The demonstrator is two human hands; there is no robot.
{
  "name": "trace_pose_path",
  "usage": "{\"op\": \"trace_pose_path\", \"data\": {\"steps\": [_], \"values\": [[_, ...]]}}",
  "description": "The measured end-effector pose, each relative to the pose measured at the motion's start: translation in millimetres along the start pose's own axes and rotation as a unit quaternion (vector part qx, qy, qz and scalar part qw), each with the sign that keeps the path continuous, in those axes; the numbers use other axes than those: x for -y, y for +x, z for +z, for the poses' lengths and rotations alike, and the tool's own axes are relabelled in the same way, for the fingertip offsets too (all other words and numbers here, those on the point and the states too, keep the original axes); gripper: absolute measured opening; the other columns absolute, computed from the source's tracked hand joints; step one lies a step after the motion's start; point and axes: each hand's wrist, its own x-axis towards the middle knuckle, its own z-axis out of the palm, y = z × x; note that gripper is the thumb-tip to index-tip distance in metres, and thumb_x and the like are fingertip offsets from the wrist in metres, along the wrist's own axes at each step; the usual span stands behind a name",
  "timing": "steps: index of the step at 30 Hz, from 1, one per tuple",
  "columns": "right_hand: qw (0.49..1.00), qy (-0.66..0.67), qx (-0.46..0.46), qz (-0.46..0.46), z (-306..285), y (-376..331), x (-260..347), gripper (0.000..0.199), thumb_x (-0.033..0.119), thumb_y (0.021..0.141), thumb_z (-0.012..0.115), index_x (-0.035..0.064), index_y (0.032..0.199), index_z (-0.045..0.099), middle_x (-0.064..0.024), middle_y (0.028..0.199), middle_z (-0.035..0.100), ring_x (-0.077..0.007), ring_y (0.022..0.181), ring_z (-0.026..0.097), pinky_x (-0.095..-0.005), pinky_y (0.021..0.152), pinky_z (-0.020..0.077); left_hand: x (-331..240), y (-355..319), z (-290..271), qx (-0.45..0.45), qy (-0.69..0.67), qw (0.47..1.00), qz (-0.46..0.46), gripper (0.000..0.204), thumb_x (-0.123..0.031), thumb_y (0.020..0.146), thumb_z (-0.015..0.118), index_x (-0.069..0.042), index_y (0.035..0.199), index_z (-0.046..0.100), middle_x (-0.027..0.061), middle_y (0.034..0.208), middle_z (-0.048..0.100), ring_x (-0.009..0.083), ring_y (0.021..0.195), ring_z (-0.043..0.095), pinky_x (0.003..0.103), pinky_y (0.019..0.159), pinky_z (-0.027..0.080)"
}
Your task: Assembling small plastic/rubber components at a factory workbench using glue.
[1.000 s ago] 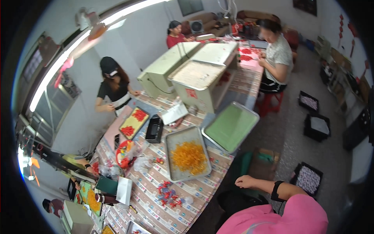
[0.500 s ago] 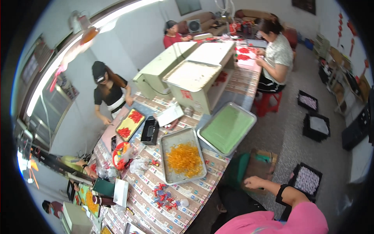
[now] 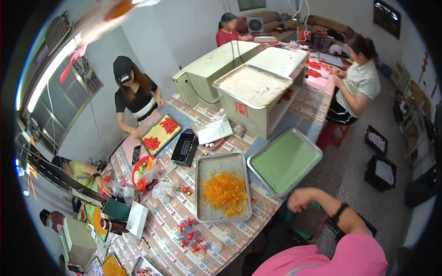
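Observation:
My right hand (image 3: 300, 199) hangs in the air just off the table's right edge, near the lower corner of a tray with a green surface (image 3: 285, 162). Its fingers look loosely curled but are blurred, and nothing can be made out in them. A black band sits on that arm below the pink sleeve. My left hand is out of view. On the table closest to me lies a metal tray (image 3: 200, 184) with a heap of orange translucent pieces (image 3: 224, 193). Red and pale purple small pieces (image 3: 192, 235) are scattered on the patterned tablecloth nearby.
A black bin (image 3: 185, 148), a red basket (image 3: 143, 171) and plastic bags (image 3: 164, 191) stand around the trays. Cream cabinets (image 3: 244, 115) fill the far middle. Co-workers sit or stand along the table, one by a tray of red pieces (image 3: 161, 134). Black crates (image 3: 380, 172) line the floor at right.
My view has shifted, so the table and trays appear slightly changed in position. My right hand has come up from beside the floor boxes toward the green tray's corner.

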Motion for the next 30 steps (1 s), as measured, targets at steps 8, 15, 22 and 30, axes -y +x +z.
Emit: {"op": "trace_pose_path", "data": {"steps": [8, 15, 22, 30], "values": [[0.891, -0.175, -0.265, 0.326, 107.0, -26.5, -334.0, 0.053, 0.046, 0.069, 0.071, 0.009, 0.107, 0.067, -0.0189, 0.109, 0.064, -0.0329, 0.099, 0.062, -0.0454, 0.087, 0.0478, -30.6, 93.8, 83.5, -0.025, -0.022, 0.999, 0.021, 0.034, -0.019, 0.09, 0.058, -0.002, 0.12, 0.057, 0.0127, 0.112, 0.063, 0.0203, 0.101, 0.06, 0.034, 0.085, 0.049], [0.883, -0.051, -0.371, 0.282, 35.5, -38.2, -324.1, 0.07, 0.043, 0.07, 0.071, 0.0104, 0.129, 0.053, -0.0207, 0.132, 0.051, -0.0348, 0.119, 0.051, -0.0426, 0.099, 0.0423, -36.7, 133.0, 123.0, -0.081, 0.005, 0.997, -0.012, 0.031, -0.019, 0.091, 0.057, -0.001, 0.117, 0.059, 0.0122, 0.109, 0.064, 0.0197, 0.098, 0.06, 0.032, 0.083, 0.05], [0.837, 0.111, -0.277, 0.458, 32.8, -47.5, -302.9, 0.067, 0.041, 0.073, 0.069, 0.0104, 0.13, 0.052, -0.0201, 0.135, 0.049, -0.0346, 0.124, 0.048, -0.0406, 0.102, 0.0398, -45.3, 132.3, 107.7, -0.084, 0.056, 0.994, -0.044, 0.029, -0.018, 0.092, 0.055, 0.0, 0.114, 0.061, 0.0116, 0.106, 0.065, 0.0191, 0.096, 0.061, 0.031, 0.081, 0.05], [0.931, -0.044, -0.235, 0.275, 150.7, -10.5, -373.9, 0.026, 0.023, 0.086, 0.06, 0.0107, 0.108, 0.065, -0.0077, 0.109, 0.064, -0.0233, 0.104, 0.061, -0.0335, 0.089, 0.048, -43.0, 139.0, 105.0, -0.046, 0.066, 0.996, -0.038, 0.028, -0.018, 0.093, 0.053, 0.001, 0.111, 0.063, 0.011, 0.104, 0.066, 0.0184, 0.093, 0.062, 0.029, 0.079, 0.05]]}}
